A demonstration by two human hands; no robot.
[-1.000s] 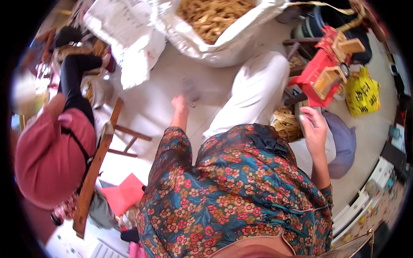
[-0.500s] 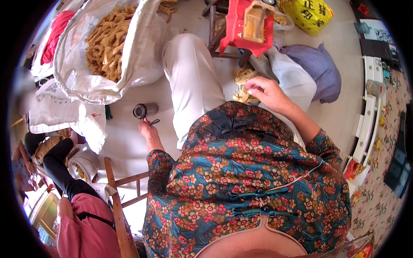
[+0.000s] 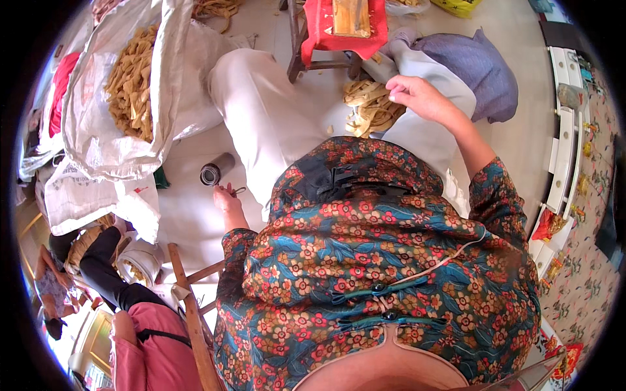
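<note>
Hands first: our left hand [image 3: 225,199] pinches a small metal tool [image 3: 236,191] low on the floor, just beside a dark cylinder [image 3: 215,171]. Our right hand [image 3: 420,96], fingers curled, rests on tan strips [image 3: 368,107] piled on our lap. Big white sack [image 3: 104,111] of strips sits left; red stool [image 3: 326,32] ahead.
</note>
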